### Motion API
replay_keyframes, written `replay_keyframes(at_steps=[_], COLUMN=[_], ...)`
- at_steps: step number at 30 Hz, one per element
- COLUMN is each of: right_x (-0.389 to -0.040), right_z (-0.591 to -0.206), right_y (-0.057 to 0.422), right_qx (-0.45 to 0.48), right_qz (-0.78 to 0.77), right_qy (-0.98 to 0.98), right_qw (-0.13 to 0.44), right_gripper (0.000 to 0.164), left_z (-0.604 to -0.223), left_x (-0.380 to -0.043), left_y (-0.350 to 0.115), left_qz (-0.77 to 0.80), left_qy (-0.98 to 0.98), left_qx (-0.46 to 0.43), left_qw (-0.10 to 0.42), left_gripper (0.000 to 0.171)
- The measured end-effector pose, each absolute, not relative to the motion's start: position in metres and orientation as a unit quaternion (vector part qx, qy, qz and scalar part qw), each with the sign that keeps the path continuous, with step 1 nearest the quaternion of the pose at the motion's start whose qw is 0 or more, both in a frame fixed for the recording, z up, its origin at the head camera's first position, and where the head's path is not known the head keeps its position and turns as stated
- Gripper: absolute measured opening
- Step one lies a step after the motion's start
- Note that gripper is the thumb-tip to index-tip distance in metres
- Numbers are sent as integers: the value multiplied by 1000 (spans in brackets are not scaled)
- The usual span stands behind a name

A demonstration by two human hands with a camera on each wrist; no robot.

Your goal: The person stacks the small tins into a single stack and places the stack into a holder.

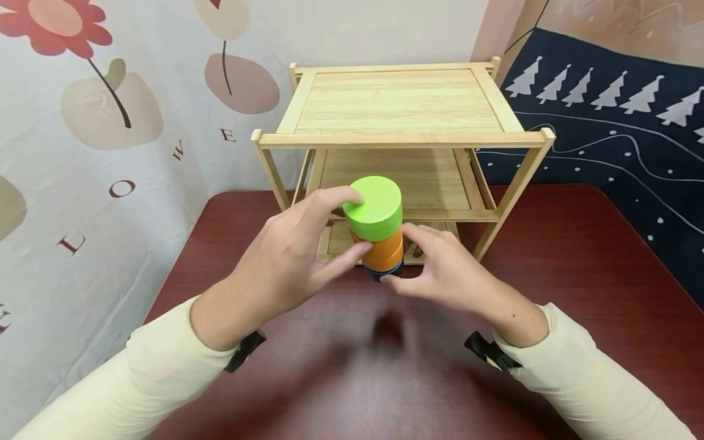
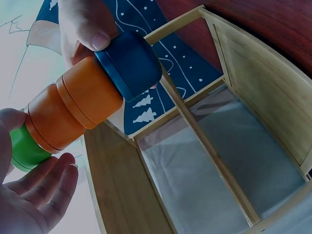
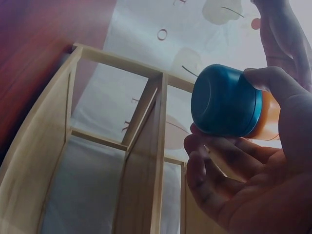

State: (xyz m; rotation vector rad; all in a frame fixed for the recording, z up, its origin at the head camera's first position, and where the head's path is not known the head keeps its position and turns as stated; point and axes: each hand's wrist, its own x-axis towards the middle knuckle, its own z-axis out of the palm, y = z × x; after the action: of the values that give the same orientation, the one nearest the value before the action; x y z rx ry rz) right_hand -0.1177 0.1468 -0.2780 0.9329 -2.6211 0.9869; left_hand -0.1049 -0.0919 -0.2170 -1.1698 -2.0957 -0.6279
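Observation:
A cylindrical stack of round plastic containers [image 1: 385,252] is held up above the table between both hands. Its top section is bright green [image 1: 376,205], its middle sections are orange [image 2: 92,90], and its bottom section is dark blue [image 3: 222,100]. My left hand [image 1: 286,250] grips the green top from the left, the index finger on the lid's edge and the thumb lower down near the orange. From the right, my right hand [image 1: 448,269] holds the blue bottom between thumb and fingers, as the right wrist view shows.
Just beyond the hands stands a light wooden rack [image 1: 404,101] with several shelves. It rests on a dark red table [image 1: 539,244]. A pale printed cloth [image 1: 165,104] hangs at the left and back, and a navy cloth with white trees [image 1: 599,134] hangs at the right.

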Motion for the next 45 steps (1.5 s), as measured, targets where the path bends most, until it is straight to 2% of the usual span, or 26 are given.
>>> replay_keyframes(at_steps=[7,21,34,45], right_x=[-119,-123,-126,-130], right_z=[-269,-255,-242,-225], right_y=[144,141,143,145], right_qx=[311,311,296,281], right_qz=[312,328,312,296], right_qy=[-891,-886,-894,-904], right_qw=[108,102,123,125], right_gripper=[53,52,52,51], left_z=[-207,-192,-179,-158], left_x=[-105,-112,-121,-123], left_y=[-93,-97,-94,-88], left_qz=[-231,-256,-255,-295], left_qy=[-802,-814,-817,-821], left_qx=[-442,-434,-432,-421], left_qw=[330,288,285,248], left_gripper=[57,53,52,53])
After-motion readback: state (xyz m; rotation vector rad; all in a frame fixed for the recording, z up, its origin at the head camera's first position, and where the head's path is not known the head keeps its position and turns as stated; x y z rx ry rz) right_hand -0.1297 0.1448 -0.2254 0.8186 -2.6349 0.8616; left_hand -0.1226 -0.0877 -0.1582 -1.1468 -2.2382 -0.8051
